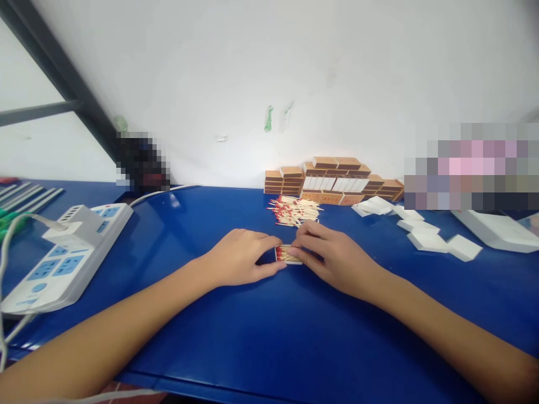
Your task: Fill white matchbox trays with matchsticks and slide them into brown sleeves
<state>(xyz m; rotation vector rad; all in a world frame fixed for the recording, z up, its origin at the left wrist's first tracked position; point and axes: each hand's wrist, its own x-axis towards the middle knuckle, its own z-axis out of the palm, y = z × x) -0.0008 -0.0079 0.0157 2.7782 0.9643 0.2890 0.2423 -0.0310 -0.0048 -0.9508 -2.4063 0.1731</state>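
A small white matchbox tray point(288, 262) filled with red-tipped matches point(283, 253) lies on the blue table in front of me. My left hand point(244, 257) grips its left end between thumb and index finger. Over the tray's right part, my right hand point(326, 252) has its thumb and fingertips drawn together on the matches, covering that end from view. Just behind the tray is a loose pile of matches point(295, 211), their red heads mostly to the left.
Stacked brown matchboxes point(328, 197) stand against the wall behind the pile. Several empty white trays point(427, 241) lie scattered to the right. At the left is a white power strip point(71, 269) with a plugged-in cable point(25, 217). The blue table point(236, 336) extends toward me.
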